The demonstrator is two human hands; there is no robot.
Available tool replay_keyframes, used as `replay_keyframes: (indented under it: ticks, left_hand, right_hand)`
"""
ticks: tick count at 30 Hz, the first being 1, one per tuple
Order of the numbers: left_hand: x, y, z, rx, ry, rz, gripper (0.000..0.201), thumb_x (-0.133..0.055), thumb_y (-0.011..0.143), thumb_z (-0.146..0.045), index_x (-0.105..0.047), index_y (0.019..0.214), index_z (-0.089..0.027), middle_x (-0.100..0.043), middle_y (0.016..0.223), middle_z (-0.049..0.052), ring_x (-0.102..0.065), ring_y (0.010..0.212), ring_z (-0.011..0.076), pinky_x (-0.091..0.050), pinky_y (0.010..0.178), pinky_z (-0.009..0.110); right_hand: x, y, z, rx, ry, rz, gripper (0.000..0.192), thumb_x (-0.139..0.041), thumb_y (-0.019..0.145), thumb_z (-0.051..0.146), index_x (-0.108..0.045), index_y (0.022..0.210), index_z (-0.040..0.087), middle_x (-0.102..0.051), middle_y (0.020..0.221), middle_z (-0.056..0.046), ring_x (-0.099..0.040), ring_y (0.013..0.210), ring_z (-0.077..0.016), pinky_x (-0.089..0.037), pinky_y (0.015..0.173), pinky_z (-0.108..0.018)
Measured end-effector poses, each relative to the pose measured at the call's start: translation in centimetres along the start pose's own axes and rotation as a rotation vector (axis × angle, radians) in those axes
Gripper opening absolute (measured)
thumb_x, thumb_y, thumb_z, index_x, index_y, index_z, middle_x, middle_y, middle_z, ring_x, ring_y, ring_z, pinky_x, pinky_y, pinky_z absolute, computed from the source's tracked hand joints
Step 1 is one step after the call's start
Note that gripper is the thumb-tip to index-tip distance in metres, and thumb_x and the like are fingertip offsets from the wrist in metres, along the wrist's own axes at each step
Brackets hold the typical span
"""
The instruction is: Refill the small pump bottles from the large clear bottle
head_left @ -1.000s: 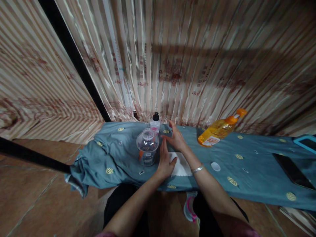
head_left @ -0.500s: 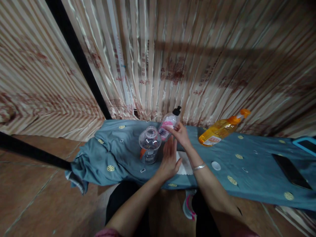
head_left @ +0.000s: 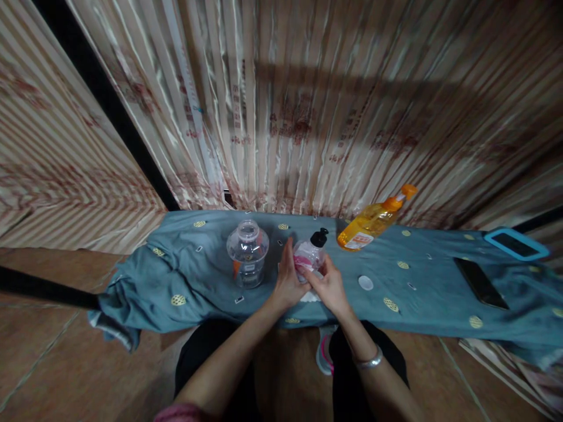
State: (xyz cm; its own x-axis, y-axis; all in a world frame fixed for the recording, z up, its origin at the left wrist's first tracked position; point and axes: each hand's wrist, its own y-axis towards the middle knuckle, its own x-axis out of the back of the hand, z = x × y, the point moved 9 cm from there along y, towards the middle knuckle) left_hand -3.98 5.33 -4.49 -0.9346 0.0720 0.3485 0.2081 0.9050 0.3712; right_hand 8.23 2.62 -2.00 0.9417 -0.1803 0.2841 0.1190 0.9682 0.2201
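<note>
Your right hand (head_left: 329,285) has its fingers wrapped around the lower body of the pump bottle (head_left: 308,255), and your left hand (head_left: 288,280) presses flat-fingered against its left side, so the bottle sits upright between both palms, over the near edge of the cloth (head_left: 206,275). Half a second ago only your right hand held it, tilted and raised farther back beside the jar (head_left: 247,253); now it has come down, forward and level, its black pump head pointing up. Your left hand, which was standing open on edge next to the jar, has closed the gap to the bottle. A white tissue (head_left: 311,296) peeks out just beneath your hands.

The clear jar stands apart to the left. A small white cap (head_left: 365,283) lies to the right, and the orange bottle (head_left: 373,221) lies tilted behind it. A phone (head_left: 480,282) rests well apart at the far right.
</note>
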Motion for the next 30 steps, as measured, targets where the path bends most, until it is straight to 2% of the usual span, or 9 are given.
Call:
replay_keyframes:
  ticks: [4, 8, 12, 15, 18, 30]
  left_hand:
    - [0.3, 0.5, 0.1, 0.073, -0.088, 0.010, 0.123, -0.082, 0.069, -0.026, -0.001, 0.161, -0.020, -0.043, 0.158, 0.023, -0.047, 0.146, 0.0365, -0.036, 0.123, 0.059]
    - [0.2, 0.6, -0.1, 0.112, -0.074, 0.009, 0.121, -0.085, 0.065, -0.026, -0.009, 0.160, -0.022, -0.037, 0.162, 0.021, -0.046, 0.146, 0.0374, -0.038, 0.122, 0.058]
    - [0.5, 0.6, -0.1, 0.109, -0.064, -0.010, 0.120, -0.086, 0.063, -0.024, -0.014, 0.159, -0.023, -0.035, 0.164, 0.020, -0.044, 0.148, 0.0367, -0.039, 0.123, 0.056]
    - [0.7, 0.5, 0.3, 0.110, -0.071, -0.028, 0.114, -0.086, 0.066, -0.026, -0.018, 0.157, -0.024, -0.037, 0.162, 0.019, -0.044, 0.148, 0.0361, -0.039, 0.123, 0.055]
    - [0.9, 0.5, 0.7, 0.106, -0.075, -0.051, 0.111, -0.086, 0.065, -0.025, -0.022, 0.156, -0.024, -0.039, 0.161, 0.019, -0.044, 0.148, 0.0368, -0.040, 0.123, 0.056]
    - [0.9, 0.9, 0.0, 0.089, -0.074, -0.047, 0.106, -0.084, 0.061, -0.020, -0.028, 0.151, -0.023, -0.047, 0.155, 0.017, -0.050, 0.144, 0.0349, -0.042, 0.122, 0.054]
  right_hand:
    - [0.9, 0.2, 1.4, 0.051, 0.014, -0.025, 0.040, -0.067, 0.095, 0.043, -0.063, 0.127, 0.020, -0.066, 0.125, -0.008, -0.067, 0.106, -0.0216, -0.056, 0.091, -0.045]
    - [2.0, 2.1, 3.8, 0.132, 0.085, -0.080, 0.042, -0.067, 0.095, 0.043, -0.061, 0.130, 0.021, -0.063, 0.133, -0.009, -0.064, 0.115, -0.0243, -0.054, 0.097, -0.049]
    - [0.9, 4.3, 5.2, 0.152, 0.158, -0.061, 0.032, -0.067, 0.095, 0.043, -0.066, 0.115, 0.019, -0.068, 0.117, -0.006, -0.067, 0.103, -0.0202, -0.056, 0.091, -0.044]
    - [-0.3, 5.0, 5.5, 0.144, 0.193, -0.019, 0.029, -0.066, 0.096, 0.043, -0.067, 0.110, 0.018, -0.069, 0.109, -0.005, -0.068, 0.094, -0.0173, -0.058, 0.084, -0.039]
    - [-0.8, 5.2, 5.5, 0.138, 0.199, 0.026, 0.028, -0.067, 0.095, 0.042, -0.067, 0.109, 0.018, -0.069, 0.109, -0.005, -0.068, 0.092, -0.0167, -0.058, 0.083, -0.038]
    - [-0.3, 5.1, 5.1, 0.112, 0.214, 0.121, 0.030, -0.066, 0.096, 0.043, -0.067, 0.114, 0.019, -0.069, 0.115, -0.006, -0.068, 0.098, -0.0184, -0.057, 0.088, -0.041]
